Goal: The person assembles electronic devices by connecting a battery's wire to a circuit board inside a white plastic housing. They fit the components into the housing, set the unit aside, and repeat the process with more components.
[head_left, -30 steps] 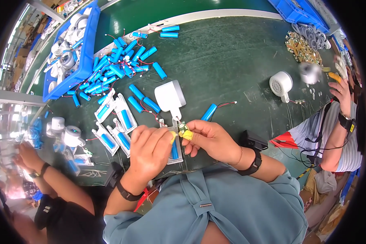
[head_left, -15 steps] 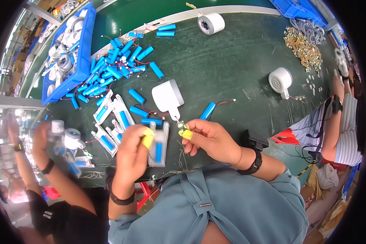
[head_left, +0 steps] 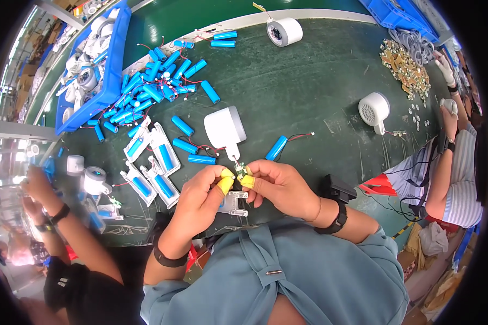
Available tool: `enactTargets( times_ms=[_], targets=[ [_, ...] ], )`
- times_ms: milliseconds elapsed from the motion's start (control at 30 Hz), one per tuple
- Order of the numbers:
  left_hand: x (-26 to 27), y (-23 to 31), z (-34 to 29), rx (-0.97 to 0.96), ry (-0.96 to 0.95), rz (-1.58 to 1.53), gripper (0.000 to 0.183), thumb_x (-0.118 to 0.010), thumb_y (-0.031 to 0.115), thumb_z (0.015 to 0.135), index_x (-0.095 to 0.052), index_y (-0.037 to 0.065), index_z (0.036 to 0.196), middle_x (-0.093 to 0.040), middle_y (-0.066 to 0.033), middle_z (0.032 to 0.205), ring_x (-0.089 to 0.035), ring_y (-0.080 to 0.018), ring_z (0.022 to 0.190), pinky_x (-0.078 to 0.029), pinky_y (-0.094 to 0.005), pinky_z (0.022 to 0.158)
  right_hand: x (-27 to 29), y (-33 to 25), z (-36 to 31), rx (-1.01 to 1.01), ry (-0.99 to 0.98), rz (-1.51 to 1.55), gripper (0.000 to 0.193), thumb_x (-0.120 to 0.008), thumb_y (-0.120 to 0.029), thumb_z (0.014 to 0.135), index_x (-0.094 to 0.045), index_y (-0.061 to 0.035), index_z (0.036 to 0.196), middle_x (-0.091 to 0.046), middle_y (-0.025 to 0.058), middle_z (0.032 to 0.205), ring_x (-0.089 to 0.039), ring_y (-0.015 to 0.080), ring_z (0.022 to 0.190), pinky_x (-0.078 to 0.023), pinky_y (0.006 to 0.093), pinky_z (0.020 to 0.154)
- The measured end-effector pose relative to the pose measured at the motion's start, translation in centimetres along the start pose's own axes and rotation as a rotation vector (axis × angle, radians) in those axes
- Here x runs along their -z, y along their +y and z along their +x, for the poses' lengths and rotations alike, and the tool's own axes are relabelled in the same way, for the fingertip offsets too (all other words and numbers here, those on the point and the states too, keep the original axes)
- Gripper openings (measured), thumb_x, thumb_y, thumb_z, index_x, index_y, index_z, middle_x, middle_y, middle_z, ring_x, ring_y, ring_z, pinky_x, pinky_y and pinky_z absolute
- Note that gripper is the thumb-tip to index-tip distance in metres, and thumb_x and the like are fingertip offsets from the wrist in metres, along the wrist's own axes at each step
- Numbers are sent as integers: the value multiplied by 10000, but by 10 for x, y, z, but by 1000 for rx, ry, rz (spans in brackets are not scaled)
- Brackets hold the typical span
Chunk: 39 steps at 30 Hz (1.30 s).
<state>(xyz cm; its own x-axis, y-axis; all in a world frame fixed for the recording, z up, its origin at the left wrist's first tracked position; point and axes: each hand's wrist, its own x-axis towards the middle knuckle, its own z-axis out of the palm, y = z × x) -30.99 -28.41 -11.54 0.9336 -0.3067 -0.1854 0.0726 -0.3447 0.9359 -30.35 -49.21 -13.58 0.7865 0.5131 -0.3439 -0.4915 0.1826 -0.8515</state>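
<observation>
A small green circuit board (head_left: 241, 169) sits at the end of the stubby neck of a white round housing (head_left: 222, 130). My right hand (head_left: 282, 187), with yellow-covered fingertips, pinches this board from the right. Pressed close to the board's left side, my left hand (head_left: 200, 197) has its yellow-covered thumb and finger closed together; what is between them is too small to make out. Beneath the left fingers lies a white plastic holder (head_left: 236, 205) with a blue battery in it, partly hidden by that hand.
Loose blue batteries (head_left: 146, 89) with wires form a pile at the far left, beside a blue crate (head_left: 116, 59) of white parts. Battery-filled holders (head_left: 160, 184) lie left of my hands. Another white housing (head_left: 374, 108) and small boards (head_left: 404, 67) are rightward. Co-workers' arms reach in on both sides.
My left hand has moved right to the circuit board, and the white holder under it has shifted right and turned. My right hand stays on the board. Co-workers' hands have moved.
</observation>
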Motion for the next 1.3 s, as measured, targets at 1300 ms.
enactTargets(
  times_ms=[1300],
  targets=[
    [-22, 2, -15, 44, 118, -257, 250, -588, -99, 846, -640, -47, 1085, -612, -57, 984, -574, -95, 859, -461, -220, 778, -12, 24, 1, 622, 307, -833, 115, -553, 20, 868, -551, 2, 982, -603, 153, 794, -624, 324, 669, -502, 416, 590]
  ],
)
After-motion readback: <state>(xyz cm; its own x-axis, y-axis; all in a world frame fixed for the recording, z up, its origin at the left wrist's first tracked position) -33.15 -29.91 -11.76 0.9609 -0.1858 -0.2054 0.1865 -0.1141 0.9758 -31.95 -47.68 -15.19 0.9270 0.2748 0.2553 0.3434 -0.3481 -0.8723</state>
